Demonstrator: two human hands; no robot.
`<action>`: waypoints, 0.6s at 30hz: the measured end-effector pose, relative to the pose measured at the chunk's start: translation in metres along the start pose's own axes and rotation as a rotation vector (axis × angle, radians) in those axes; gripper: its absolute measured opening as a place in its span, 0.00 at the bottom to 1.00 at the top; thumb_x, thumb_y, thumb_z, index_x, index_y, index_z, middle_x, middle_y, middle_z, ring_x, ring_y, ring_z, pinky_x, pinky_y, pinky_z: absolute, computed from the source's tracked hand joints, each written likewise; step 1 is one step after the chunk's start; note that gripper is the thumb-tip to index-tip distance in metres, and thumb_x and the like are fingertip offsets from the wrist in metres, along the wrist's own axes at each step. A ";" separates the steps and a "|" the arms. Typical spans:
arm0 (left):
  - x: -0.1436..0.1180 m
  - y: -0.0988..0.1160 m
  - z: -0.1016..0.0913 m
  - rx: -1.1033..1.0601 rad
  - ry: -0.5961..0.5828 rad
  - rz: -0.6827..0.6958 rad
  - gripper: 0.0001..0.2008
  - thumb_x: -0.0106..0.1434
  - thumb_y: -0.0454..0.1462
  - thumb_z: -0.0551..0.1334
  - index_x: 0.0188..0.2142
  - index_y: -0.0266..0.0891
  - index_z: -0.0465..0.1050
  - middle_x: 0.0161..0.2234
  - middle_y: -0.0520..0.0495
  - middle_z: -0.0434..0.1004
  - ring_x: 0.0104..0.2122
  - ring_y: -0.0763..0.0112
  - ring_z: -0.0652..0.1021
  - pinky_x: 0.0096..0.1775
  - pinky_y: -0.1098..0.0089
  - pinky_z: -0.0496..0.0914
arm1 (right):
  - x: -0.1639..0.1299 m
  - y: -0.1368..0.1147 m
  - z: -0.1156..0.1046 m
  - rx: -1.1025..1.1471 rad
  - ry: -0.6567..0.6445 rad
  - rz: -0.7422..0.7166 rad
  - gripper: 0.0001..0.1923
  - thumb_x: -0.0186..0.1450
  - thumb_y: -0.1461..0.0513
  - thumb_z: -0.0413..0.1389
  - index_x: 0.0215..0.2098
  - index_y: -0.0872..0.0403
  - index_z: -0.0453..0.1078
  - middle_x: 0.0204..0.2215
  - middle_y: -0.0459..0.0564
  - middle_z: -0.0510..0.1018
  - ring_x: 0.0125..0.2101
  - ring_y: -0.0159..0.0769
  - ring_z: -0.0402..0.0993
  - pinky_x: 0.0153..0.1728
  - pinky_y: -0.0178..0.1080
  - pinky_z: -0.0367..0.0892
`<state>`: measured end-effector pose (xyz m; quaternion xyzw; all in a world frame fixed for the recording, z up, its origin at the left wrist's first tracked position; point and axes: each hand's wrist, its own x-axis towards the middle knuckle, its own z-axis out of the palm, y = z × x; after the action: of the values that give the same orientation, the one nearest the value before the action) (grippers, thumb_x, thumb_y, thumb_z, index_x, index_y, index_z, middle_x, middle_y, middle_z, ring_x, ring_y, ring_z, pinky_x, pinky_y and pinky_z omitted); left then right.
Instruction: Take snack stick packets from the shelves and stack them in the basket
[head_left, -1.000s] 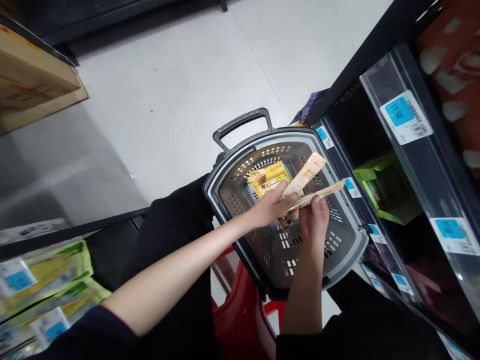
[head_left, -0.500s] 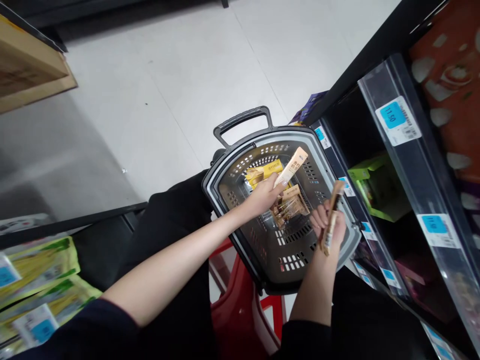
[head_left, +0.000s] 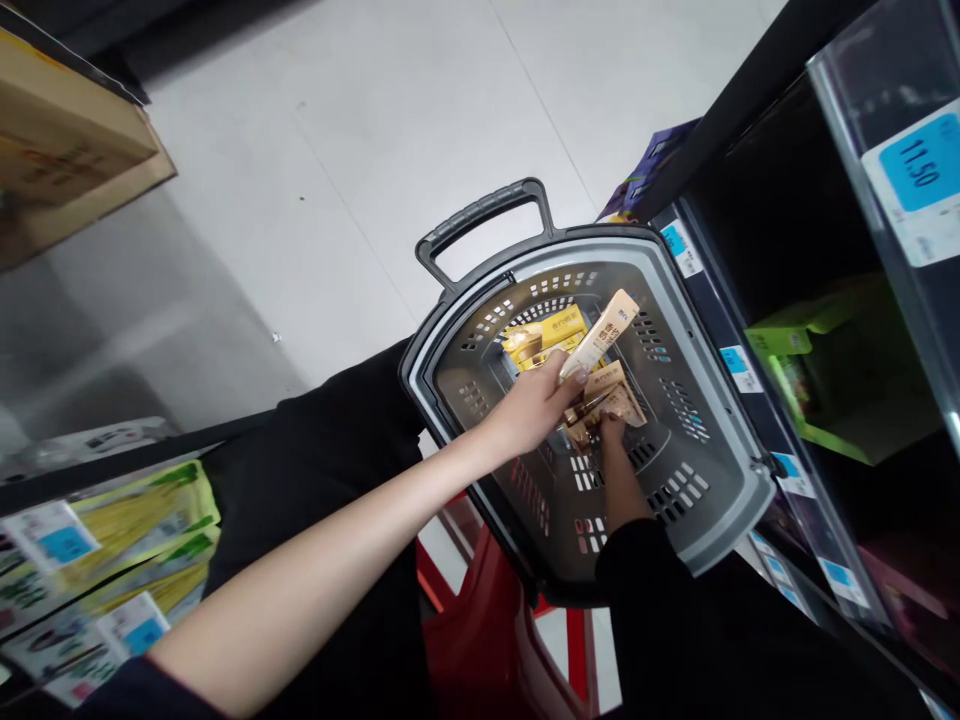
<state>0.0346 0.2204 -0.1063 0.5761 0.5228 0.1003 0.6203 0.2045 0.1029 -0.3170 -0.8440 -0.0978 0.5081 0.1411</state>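
Note:
My left hand [head_left: 531, 402] is closed around the lower end of a beige milk tea stick packet [head_left: 604, 328], held slantwise over the basket. My right hand [head_left: 612, 428] reaches down inside the shopping basket [head_left: 712, 400]. Its fingers are closed at a brown stick packet [head_left: 622, 402] among the brown ones lying on the basket floor; the fingertips are partly hidden. Beyond my left hand lie yellow milk tea packets [head_left: 551, 330], also in the basket. The grey basket has perforated walls and a black handle [head_left: 480, 218] standing up at the far side.
A red stool [head_left: 480, 630] shows below the basket. Shelves with blue price tags [head_left: 916, 165] and a green box [head_left: 810, 330] stand at the right. At the left are yellow-green bags [head_left: 150, 520] and a cardboard box [head_left: 75, 150]. Pale floor tiles [head_left: 360, 130] stretch ahead.
My right hand has moved from above the basket's right rim, where it held a brown stick packet, down to the brown packets inside. My left hand keeps its beige packet.

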 end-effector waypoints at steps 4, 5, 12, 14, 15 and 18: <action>0.004 -0.002 0.002 0.030 -0.013 -0.031 0.09 0.61 0.37 0.52 0.41 0.38 0.63 0.25 0.50 0.73 0.24 0.69 0.73 0.32 0.68 0.68 | 0.012 -0.003 0.005 0.061 0.025 0.079 0.14 0.62 0.60 0.48 0.21 0.56 0.65 0.14 0.42 0.66 0.24 0.32 0.67 0.28 0.34 0.64; 0.005 -0.002 0.003 0.034 -0.019 -0.036 0.10 0.60 0.36 0.52 0.42 0.38 0.63 0.26 0.49 0.74 0.24 0.69 0.74 0.33 0.68 0.68 | 0.013 -0.004 0.003 0.084 0.022 0.086 0.14 0.61 0.61 0.49 0.19 0.55 0.64 0.12 0.42 0.64 0.23 0.32 0.67 0.28 0.34 0.64; 0.002 -0.005 0.007 -0.020 -0.155 -0.076 0.17 0.63 0.40 0.49 0.51 0.40 0.60 0.29 0.49 0.76 0.23 0.70 0.75 0.31 0.67 0.70 | -0.011 -0.016 -0.022 0.298 -0.076 0.088 0.11 0.58 0.56 0.51 0.22 0.55 0.65 0.13 0.41 0.64 0.18 0.30 0.64 0.24 0.35 0.63; 0.002 -0.005 0.009 -0.060 -0.118 -0.008 0.17 0.65 0.41 0.47 0.50 0.40 0.62 0.37 0.46 0.76 0.34 0.67 0.76 0.39 0.65 0.69 | -0.029 -0.022 -0.029 0.405 -0.154 0.058 0.11 0.56 0.55 0.52 0.24 0.55 0.65 0.15 0.42 0.66 0.17 0.29 0.62 0.22 0.34 0.62; 0.002 -0.006 0.009 -0.080 -0.098 0.038 0.17 0.65 0.41 0.46 0.50 0.40 0.63 0.42 0.45 0.75 0.41 0.66 0.75 0.44 0.63 0.67 | -0.040 -0.026 -0.032 0.473 -0.222 0.022 0.11 0.55 0.54 0.53 0.26 0.55 0.66 0.17 0.43 0.67 0.18 0.29 0.63 0.22 0.34 0.63; 0.003 -0.006 0.012 -0.065 -0.073 0.169 0.16 0.63 0.38 0.50 0.49 0.39 0.64 0.51 0.42 0.69 0.50 0.65 0.69 0.51 0.62 0.62 | -0.079 -0.043 -0.037 0.708 -0.493 -0.171 0.17 0.53 0.48 0.55 0.32 0.53 0.68 0.23 0.44 0.69 0.26 0.32 0.68 0.29 0.36 0.66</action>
<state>0.0417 0.2131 -0.1154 0.6008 0.4460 0.1481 0.6466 0.2000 0.1141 -0.2205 -0.5859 -0.0180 0.6832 0.4354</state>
